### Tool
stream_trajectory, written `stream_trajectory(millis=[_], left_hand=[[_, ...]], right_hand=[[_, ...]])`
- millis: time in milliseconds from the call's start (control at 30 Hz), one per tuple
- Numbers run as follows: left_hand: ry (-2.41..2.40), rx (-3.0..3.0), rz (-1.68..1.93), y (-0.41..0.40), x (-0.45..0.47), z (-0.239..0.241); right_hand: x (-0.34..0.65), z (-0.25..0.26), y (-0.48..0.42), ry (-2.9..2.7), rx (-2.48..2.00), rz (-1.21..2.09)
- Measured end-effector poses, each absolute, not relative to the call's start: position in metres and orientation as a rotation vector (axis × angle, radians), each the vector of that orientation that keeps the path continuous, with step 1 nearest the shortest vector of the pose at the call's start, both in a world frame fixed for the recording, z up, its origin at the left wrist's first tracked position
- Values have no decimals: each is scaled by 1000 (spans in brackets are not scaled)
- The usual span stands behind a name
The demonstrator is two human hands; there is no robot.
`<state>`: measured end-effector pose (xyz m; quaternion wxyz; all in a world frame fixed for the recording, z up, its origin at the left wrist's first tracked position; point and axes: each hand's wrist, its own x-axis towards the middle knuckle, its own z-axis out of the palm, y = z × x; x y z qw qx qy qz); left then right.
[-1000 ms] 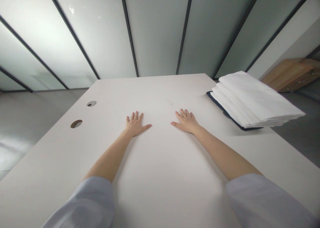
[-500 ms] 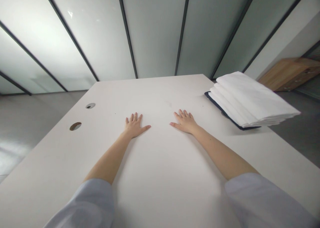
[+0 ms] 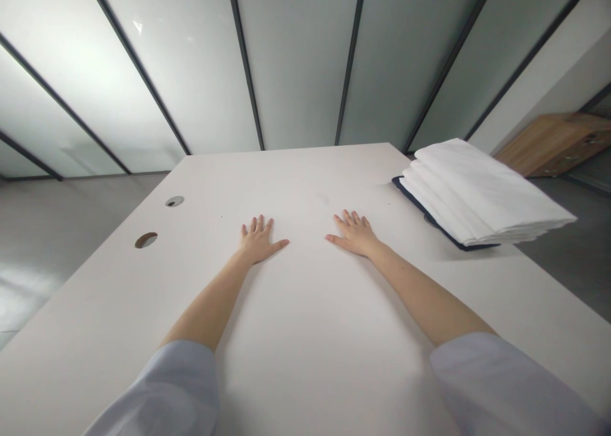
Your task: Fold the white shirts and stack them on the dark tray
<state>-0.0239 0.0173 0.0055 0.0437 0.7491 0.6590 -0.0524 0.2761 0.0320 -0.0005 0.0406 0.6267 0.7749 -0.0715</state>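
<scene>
Palm down, my left hand lies flat on the white table with its fingers spread and nothing in it. To its right, my right hand rests the same way, fingers apart and holding nothing. A gap of bare tabletop separates the two thumbs. Nearest to my right hand is a stack of folded white cloth, farther right near the table's edge. Beneath the cloth a dark blue flat item shows only along its border; its kind is hidden.
Two round holes pierce the tabletop at the left, a nearer one and a farther one. Frosted glass panels with dark frames stand beyond the table. A wooden cabinet is at the far right, on the floor beyond the table.
</scene>
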Motion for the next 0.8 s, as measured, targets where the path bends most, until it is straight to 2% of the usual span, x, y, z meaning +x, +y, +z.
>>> stream_trajectory(millis=[800], left_hand=[[2016,2294,-165,18,-25,5]], right_hand=[[276,0,31,2373,1920,-230]])
